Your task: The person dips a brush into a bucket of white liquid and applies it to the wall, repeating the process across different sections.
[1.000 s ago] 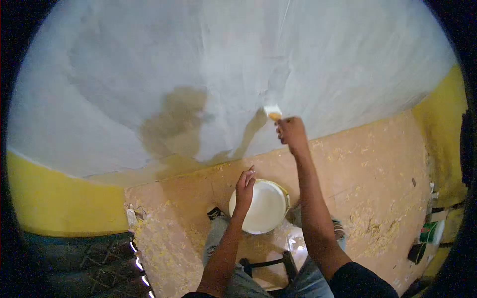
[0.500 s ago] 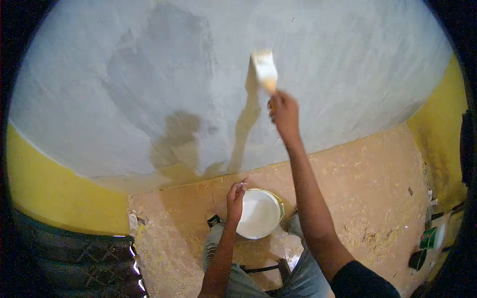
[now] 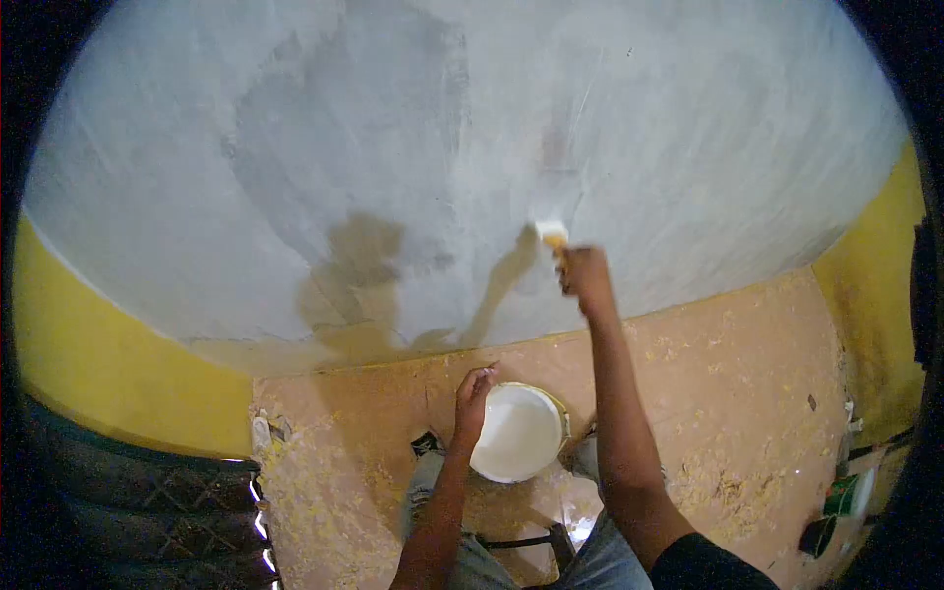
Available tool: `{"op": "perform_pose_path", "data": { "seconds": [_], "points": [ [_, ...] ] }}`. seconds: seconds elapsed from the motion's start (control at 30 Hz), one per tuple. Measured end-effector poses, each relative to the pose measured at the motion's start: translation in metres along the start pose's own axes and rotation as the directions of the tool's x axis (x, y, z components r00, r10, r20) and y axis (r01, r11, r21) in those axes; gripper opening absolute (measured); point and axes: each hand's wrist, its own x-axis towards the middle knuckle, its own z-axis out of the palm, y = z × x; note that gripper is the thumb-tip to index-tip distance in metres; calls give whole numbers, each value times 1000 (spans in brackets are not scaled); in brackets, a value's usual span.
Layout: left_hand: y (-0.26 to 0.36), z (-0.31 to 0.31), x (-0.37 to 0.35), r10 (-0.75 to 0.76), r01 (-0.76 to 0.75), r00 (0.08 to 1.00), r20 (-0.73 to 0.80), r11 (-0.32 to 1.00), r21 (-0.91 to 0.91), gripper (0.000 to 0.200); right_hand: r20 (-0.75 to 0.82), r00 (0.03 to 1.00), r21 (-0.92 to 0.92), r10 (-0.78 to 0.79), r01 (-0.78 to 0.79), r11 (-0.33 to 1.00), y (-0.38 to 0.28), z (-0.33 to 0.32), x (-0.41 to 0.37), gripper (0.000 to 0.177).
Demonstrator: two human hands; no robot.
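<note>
My right hand (image 3: 588,275) is closed round the handle of a wide paintbrush (image 3: 552,233). The brush's pale head is against the grey-white wall (image 3: 678,177), and its shadow falls to the left. Below, a bucket (image 3: 516,433) of white liquid stands between my knees. My left hand (image 3: 474,398) is at the bucket's upper left rim with its fingers curled round the edge; the far side of the grip is hidden. A darker grey patch (image 3: 344,128) marks the wall on the left.
The brown floor (image 3: 708,393) is spattered with yellowish flecks. Yellow wall (image 3: 88,324) flanks both sides. A dark ridged object (image 3: 157,501) lies lower left. At the right edge stands a green and white container (image 3: 848,494), with a dark one (image 3: 818,534) beside it.
My right hand has brought the brush down the wall and slightly right. My left hand has stayed at the bucket's rim. The view has shifted a little.
</note>
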Motion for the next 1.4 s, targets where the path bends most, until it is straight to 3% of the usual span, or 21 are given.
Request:
{"op": "perform_pose_path", "data": {
  "seconds": [0.03, 0.17, 0.23, 0.37, 0.53, 0.6, 0.67, 0.7, 0.77, 0.87, 1.0, 1.1, 1.2, 1.27, 1.33, 1.37, 1.4],
  "points": [
    [3, 3, 1, -2, 2, 1000, 1, 1000, -4, 12, 5, 925, 311, 379, -361, 879, -45, -18, 7, 27],
    [10, 8, -3, -31, 29, 999, -29, 998, -58, 13, -36, 957, 430, 287, -244, 869, -156, -51, 1, 27],
    [13, 9, -1, -37, 35, 999, -33, 998, -58, 14, -159, 976, 485, 151, -56, 873, -168, -47, -3, 31],
    [23, 11, 3, -41, 38, 999, -33, 996, -75, 18, -154, 977, 462, 149, -62, 885, -63, 4, 8, 32],
    [18, 6, 12, -4, 5, 1000, 8, 999, -33, 19, 56, 915, 423, 400, -385, 820, 146, 94, -72, 33],
    [18, 4, 14, -25, 25, 1000, 4, 1000, 5, 19, 100, 887, 362, 451, -454, 814, 168, 107, -102, 33],
    [25, 4, 14, -35, 35, 999, 2, 999, 18, 19, 126, 768, 218, 628, -640, 737, 173, 115, -119, 35],
    [25, 3, 14, -33, 33, 999, -8, 999, 25, 19, 128, 762, 215, 635, -646, 732, 164, 118, -116, 35],
    [26, 2, 15, -29, 30, 999, -32, 999, 22, 18, 96, 841, 237, 533, -539, 808, 135, 118, -90, 31],
    [25, -1, 14, -34, 34, 998, -62, 999, -4, 15, 72, 875, 338, 479, -474, 813, 35, 87, -36, 30],
    [28, -1, 13, -14, 13, 998, -62, 1000, -18, 13, 41, 900, 491, 433, -396, 776, -86, 42, -29, 30],
    [25, -1, 14, -1, -5, 998, -64, 996, -90, 14, -15, 936, 512, 352, -296, 807, -109, 35, -35, 31],
    [35, -1, 13, -22, 23, 998, -59, 1000, 10, 15, -103, 973, 481, 206, -133, 867, -68, 57, -31, 28],
    [31, -2, 13, -27, 26, 998, -59, 999, -22, 15, -18, 941, 428, 337, -298, 853, -6, 89, -33, 30],
    [27, -6, 11, -32, 29, 998, -59, 998, -52, 16, -24, 958, 67, 287, -285, 956, 97, 127, -53, 19],
    [26, -8, 11, -48, 48, 997, -53, 999, 7, 16, -12, 1000, -246, 1, -4, 969, 167, 150, -77, 14],
    [26, -10, 13, -61, 64, 997, -47, 996, 67, 16, 126, 947, -163, 297, -276, 947, 190, 156, -98, 22]
  ]
}}
